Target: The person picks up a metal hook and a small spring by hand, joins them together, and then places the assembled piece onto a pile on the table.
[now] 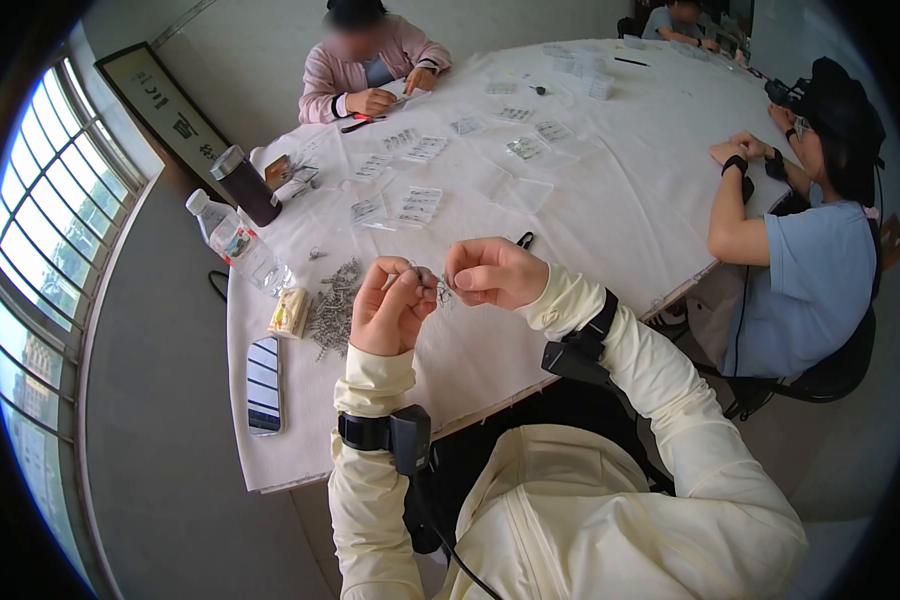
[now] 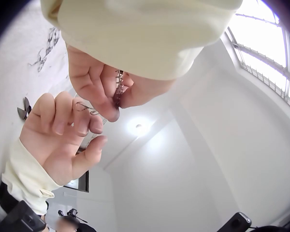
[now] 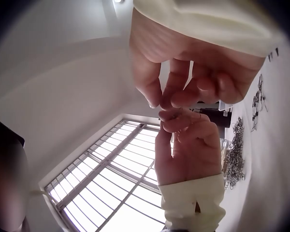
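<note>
My left hand (image 1: 390, 305) is raised over the near part of the table, its thumb and fingertips pinching a small metal spring (image 2: 119, 82). Thin wire loops (image 2: 89, 110) stick out from the pinched end and overlap the fingers of the other hand in the left wrist view. Close beside it is my right hand (image 1: 495, 272), fingers bent loosely, with a gap between thumb and forefinger in the left wrist view. Its fingertips come right up to the left ones in the right wrist view. A heap of metal wire pieces (image 1: 338, 305) lies just left of the hands.
Left of the heap are a tissue pack (image 1: 289, 313), a phone (image 1: 264, 385), a plastic bottle (image 1: 238, 245) and a dark thermos (image 1: 247, 187). Clear compartment boxes (image 1: 418, 205) spread beyond the hands. People sit at the far side (image 1: 370, 75) and at the right (image 1: 805, 230).
</note>
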### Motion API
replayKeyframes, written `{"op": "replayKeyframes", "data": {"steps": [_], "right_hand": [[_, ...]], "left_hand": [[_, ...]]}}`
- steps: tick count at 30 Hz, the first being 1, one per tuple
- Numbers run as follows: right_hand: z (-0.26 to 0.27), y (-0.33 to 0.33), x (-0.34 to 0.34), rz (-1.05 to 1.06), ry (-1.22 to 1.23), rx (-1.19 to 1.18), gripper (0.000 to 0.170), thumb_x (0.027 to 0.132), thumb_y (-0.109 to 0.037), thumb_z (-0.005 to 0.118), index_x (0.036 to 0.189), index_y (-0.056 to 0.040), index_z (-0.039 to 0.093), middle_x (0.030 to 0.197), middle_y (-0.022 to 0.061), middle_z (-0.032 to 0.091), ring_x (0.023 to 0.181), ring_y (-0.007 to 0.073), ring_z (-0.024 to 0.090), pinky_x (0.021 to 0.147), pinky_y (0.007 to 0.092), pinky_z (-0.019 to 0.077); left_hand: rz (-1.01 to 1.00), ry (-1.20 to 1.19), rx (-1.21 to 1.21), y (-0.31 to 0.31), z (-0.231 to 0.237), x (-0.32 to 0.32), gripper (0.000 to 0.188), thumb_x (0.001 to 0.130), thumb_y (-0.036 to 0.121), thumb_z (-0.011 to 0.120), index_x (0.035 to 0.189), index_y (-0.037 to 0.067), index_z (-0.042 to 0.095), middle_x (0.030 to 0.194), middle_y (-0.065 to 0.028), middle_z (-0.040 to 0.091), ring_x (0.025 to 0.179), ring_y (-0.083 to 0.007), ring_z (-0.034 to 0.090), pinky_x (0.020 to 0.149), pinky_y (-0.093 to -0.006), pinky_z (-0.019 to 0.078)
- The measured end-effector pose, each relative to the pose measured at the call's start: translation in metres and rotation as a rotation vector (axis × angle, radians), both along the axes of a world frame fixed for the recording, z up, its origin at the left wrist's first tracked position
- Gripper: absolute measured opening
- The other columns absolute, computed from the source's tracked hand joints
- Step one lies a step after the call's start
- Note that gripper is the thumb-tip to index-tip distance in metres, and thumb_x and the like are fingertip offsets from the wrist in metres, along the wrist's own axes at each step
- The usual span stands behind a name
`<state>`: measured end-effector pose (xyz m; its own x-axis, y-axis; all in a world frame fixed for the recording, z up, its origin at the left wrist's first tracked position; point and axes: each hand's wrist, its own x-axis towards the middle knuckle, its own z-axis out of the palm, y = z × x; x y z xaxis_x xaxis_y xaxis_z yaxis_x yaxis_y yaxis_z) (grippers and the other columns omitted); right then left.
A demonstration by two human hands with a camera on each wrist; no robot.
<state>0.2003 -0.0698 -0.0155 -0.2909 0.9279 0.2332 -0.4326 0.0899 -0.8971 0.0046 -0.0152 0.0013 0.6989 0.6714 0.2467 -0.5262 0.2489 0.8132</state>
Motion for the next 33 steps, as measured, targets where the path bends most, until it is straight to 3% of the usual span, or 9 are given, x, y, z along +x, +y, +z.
{"op": "replayKeyframes", "data": {"steps": [3, 6, 8, 11, 17, 19, 22, 33], "right_hand": [[-0.002, 0.001, 0.0, 0.065, 0.104, -0.039, 0.009, 0.086, -0.009, 0.06, 0.092, -0.004, 0.057, 0.077, -0.0014, 0.053, 0.065, 0.0082, 0.043, 0.06, 0.0223, 0.0366], [0.004, -0.004, -0.004, -0.065, -0.023, 0.015, 0.01, 0.086, -0.008, 0.061, 0.093, -0.0029, 0.057, 0.079, -0.0008, 0.055, 0.07, 0.0083, 0.049, 0.065, 0.0228, 0.0415], [0.008, -0.008, -0.011, -0.282, -0.279, 0.209, 0.013, 0.086, -0.007, 0.062, 0.096, -0.0012, 0.058, 0.085, 0.0012, 0.06, 0.081, 0.0095, 0.057, 0.075, 0.0242, 0.0468], [0.005, -0.005, -0.01, -0.325, -0.352, 0.214, 0.016, 0.086, -0.01, 0.065, 0.098, -0.0008, 0.061, 0.086, 0.0025, 0.064, 0.08, 0.0066, 0.059, 0.072, 0.0204, 0.0475], [0.004, -0.003, -0.014, -0.303, -0.246, 0.167, 0.016, 0.086, -0.01, 0.066, 0.098, 0.0, 0.063, 0.089, 0.0042, 0.066, 0.082, 0.0086, 0.061, 0.076, 0.0225, 0.0492], [0.003, -0.002, -0.012, -0.298, -0.261, 0.168, 0.016, 0.086, -0.009, 0.067, 0.098, 0.0, 0.063, 0.089, 0.0043, 0.067, 0.083, 0.009, 0.061, 0.076, 0.023, 0.0496], [0.003, -0.003, -0.012, -0.298, -0.296, 0.174, 0.016, 0.085, -0.008, 0.067, 0.097, 0.0001, 0.063, 0.089, 0.0045, 0.067, 0.084, 0.0094, 0.062, 0.078, 0.0238, 0.0501], [0.003, -0.003, -0.011, -0.321, -0.299, 0.162, 0.014, 0.084, -0.005, 0.067, 0.097, 0.001, 0.064, 0.088, 0.0045, 0.067, 0.082, 0.0094, 0.062, 0.078, 0.0243, 0.0504]], "left_hand": [[-0.006, 0.011, 0.017, 0.0, -0.001, 0.0, 0.006, 0.098, 0.009, 0.046, 0.101, 0.007, 0.051, 0.093, -0.0062, 0.057, 0.082, -0.0125, 0.055, 0.074, -0.0255, 0.0453], [-0.014, -0.01, -0.002, 0.001, -0.001, 0.0, 0.006, 0.098, 0.009, 0.047, 0.101, 0.007, 0.051, 0.092, -0.0058, 0.057, 0.082, -0.0122, 0.054, 0.074, -0.0256, 0.0454], [-0.018, -0.023, -0.015, 0.001, -0.001, 0.0, 0.006, 0.098, 0.009, 0.047, 0.101, 0.007, 0.051, 0.092, -0.0057, 0.057, 0.082, -0.0121, 0.054, 0.075, -0.0257, 0.0454], [-0.008, -0.027, -0.044, 0.0, -0.001, 0.0, 0.006, 0.098, 0.009, 0.047, 0.101, 0.007, 0.051, 0.092, -0.0057, 0.057, 0.082, -0.0119, 0.054, 0.075, -0.0256, 0.0451], [-0.019, -0.023, -0.016, 0.003, -0.003, 0.0, 0.006, 0.098, 0.008, 0.046, 0.101, 0.007, 0.051, 0.093, -0.0065, 0.057, 0.082, -0.0115, 0.054, 0.074, -0.0254, 0.0447], [-0.04, -0.051, -0.046, 0.004, -0.005, 0.0, 0.006, 0.095, 0.004, 0.05, 0.101, 0.004, 0.051, 0.095, -0.0094, 0.06, 0.083, -0.0132, 0.056, 0.076, -0.026, 0.0466], [-0.019, -0.013, -0.01, 0.002, -0.003, 0.001, 0.006, 0.098, 0.007, 0.046, 0.101, 0.006, 0.051, 0.094, -0.0071, 0.058, 0.082, -0.012, 0.054, 0.074, -0.0253, 0.0446], [0.007, 0.032, 0.017, 0.004, -0.003, -0.001, 0.005, 0.097, 0.008, 0.048, 0.101, 0.007, 0.051, 0.095, -0.0075, 0.059, 0.081, -0.012, 0.054, 0.072, -0.0248, 0.0435]]}}
